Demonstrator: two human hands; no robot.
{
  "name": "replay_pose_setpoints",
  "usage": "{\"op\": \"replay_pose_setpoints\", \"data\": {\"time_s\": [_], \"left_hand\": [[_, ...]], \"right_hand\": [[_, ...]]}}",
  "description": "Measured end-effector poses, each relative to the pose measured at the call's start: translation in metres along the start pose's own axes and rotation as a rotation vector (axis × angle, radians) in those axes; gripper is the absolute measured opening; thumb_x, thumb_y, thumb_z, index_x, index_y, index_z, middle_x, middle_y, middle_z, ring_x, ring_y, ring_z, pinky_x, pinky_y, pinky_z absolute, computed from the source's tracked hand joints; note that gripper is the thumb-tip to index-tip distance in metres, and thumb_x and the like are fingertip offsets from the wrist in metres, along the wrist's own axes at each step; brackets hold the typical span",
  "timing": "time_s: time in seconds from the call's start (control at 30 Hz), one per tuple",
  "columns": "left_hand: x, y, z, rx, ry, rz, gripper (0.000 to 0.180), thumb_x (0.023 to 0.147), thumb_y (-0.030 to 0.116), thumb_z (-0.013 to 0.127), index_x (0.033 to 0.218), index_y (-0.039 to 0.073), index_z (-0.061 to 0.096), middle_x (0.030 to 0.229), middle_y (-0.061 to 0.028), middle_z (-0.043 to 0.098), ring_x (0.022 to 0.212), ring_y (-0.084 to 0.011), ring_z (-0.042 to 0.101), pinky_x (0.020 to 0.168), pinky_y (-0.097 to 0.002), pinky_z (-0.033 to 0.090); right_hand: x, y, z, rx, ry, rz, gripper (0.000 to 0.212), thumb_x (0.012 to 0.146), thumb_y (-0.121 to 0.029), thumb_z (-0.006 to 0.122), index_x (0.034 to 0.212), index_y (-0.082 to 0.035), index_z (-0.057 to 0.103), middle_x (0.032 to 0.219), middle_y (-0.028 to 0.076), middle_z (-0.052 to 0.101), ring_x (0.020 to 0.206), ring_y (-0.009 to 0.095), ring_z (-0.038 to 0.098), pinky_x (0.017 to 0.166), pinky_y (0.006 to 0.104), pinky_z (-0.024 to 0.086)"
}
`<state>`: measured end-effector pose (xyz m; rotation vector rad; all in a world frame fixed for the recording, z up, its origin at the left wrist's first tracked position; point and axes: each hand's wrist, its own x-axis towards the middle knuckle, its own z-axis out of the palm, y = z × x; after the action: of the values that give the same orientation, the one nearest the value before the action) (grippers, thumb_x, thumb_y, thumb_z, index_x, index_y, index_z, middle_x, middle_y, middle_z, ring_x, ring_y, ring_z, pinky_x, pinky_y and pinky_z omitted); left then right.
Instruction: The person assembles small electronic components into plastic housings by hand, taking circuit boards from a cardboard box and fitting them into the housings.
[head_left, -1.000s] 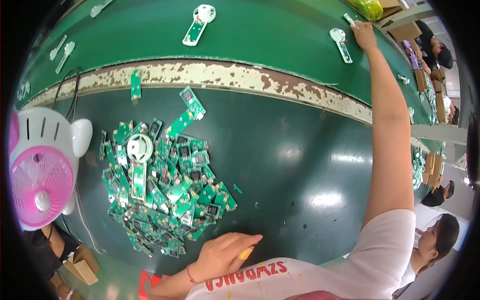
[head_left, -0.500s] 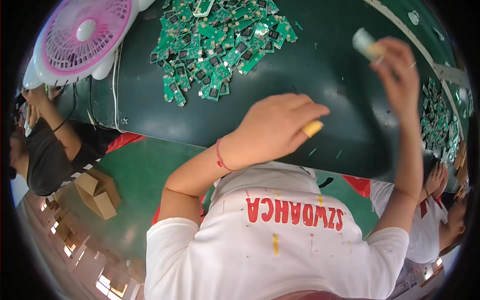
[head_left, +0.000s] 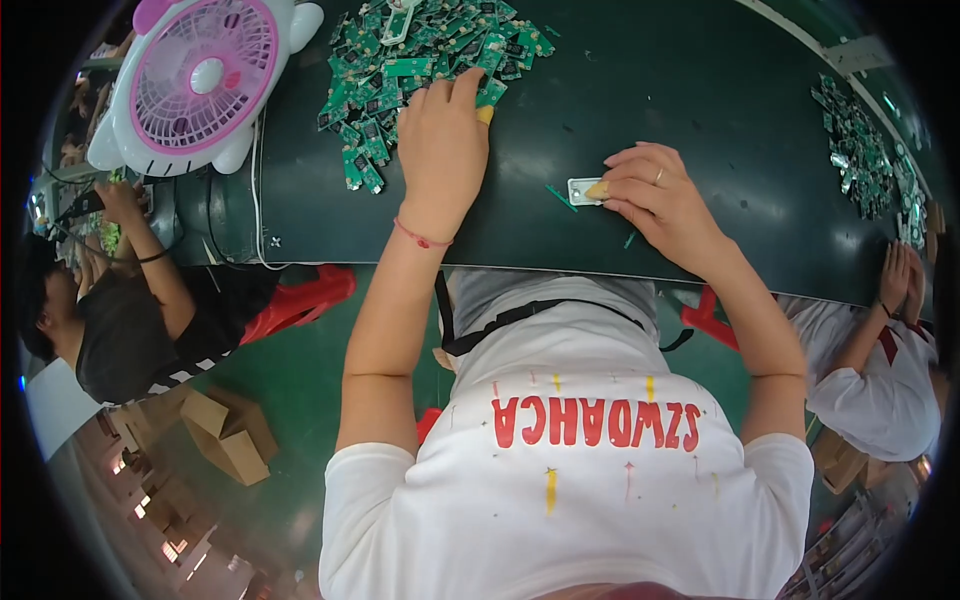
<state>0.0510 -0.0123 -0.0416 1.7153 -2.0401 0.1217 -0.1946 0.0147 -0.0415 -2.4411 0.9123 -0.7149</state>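
Note:
My left hand reaches over the near right side of a heap of small green circuit boards. A yellow cover wraps one fingertip, and one circuit board sits between its thumb and forefinger. Closer to the table's front edge, my right hand pinches a small white plastic shell, rectangular with a raised rim. A yellow-covered fingertip presses on its right end and hides that part. The shell is low over the table, and whether it touches cannot be told.
Thin green strips lie beside the shell. A pink and white fan with a cable stands left on the dark table. Another pale frame tops the heap. More boards lie far right. Co-workers sit on both sides; cardboard boxes stand on the floor.
My left hand has moved up and left onto the board heap. My right hand has come down and left with the white shell, now over the table near the front edge.

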Motion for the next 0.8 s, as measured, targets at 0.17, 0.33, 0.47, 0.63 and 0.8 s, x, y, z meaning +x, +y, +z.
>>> {"op": "replay_pose_setpoints", "data": {"time_s": [0.17, 0.33, 0.47, 0.63, 0.8], "left_hand": [[-0.009, 0.007, -0.013, -0.093, -0.142, 0.03, 0.039, 0.07, 0.007, 0.064, 0.108, 0.011, 0.058, 0.083, -0.0058, 0.055, 0.081, -0.0246, 0.053, 0.072, -0.0373, 0.039], [-0.021, 0.026, -0.016, -0.839, -0.286, -0.125, 0.031, 0.079, -0.007, 0.049, 0.109, -0.001, 0.056, 0.099, -0.0084, 0.053, 0.083, -0.0142, 0.058, 0.076, -0.0234, 0.045], [-0.024, 0.039, -0.013, -1.069, -0.265, -0.05, 0.026, 0.083, -0.005, 0.042, 0.106, -0.002, 0.054, 0.113, -0.0088, 0.052, 0.09, -0.0119, 0.054, 0.078, -0.0227, 0.043], [-0.022, 0.059, -0.022, -1.309, -0.201, -0.023, 0.033, 0.075, -0.008, 0.036, 0.104, 0.0, 0.052, 0.106, -0.0096, 0.054, 0.096, -0.0182, 0.054, 0.085, -0.0281, 0.041], [-0.024, 0.063, -0.028, -1.334, -0.158, -0.004, 0.024, 0.079, -0.006, 0.052, 0.102, 0.002, 0.055, 0.098, -0.0078, 0.054, 0.086, -0.015, 0.056, 0.074, -0.0233, 0.045]], "right_hand": [[-0.003, 0.005, 0.002, 0.108, -0.022, -0.018, 0.013, 0.075, -0.004, 0.065, 0.087, -0.003, 0.061, 0.093, 0.007, 0.059, 0.094, 0.023, 0.058, 0.097, 0.0432, 0.037], [0.0, 0.003, 0.003, 0.06, 0.061, 0.02, 0.011, 0.077, -0.005, 0.064, 0.087, -0.003, 0.061, 0.088, 0.007, 0.059, 0.093, 0.023, 0.058, 0.096, 0.0437, 0.039], [0.009, -0.012, -0.011, 0.451, 0.019, 0.185, 0.011, 0.084, -0.008, 0.058, 0.091, 0.0, 0.062, 0.087, 0.006, 0.06, 0.086, 0.019, 0.056, 0.085, 0.0335, 0.043], [0.018, -0.034, -0.013, 0.983, 0.061, 0.471, 0.023, 0.09, -0.019, 0.05, 0.083, 0.001, 0.059, 0.074, 0.001, 0.053, 0.07, 0.009, 0.048, 0.062, 0.0227, 0.039], [0.023, -0.036, -0.017, 0.978, -0.018, 0.577, 0.023, 0.088, -0.021, 0.053, 0.085, 0.001, 0.059, 0.071, 0.0, 0.054, 0.067, 0.007, 0.048, 0.06, 0.0203, 0.039]]}}
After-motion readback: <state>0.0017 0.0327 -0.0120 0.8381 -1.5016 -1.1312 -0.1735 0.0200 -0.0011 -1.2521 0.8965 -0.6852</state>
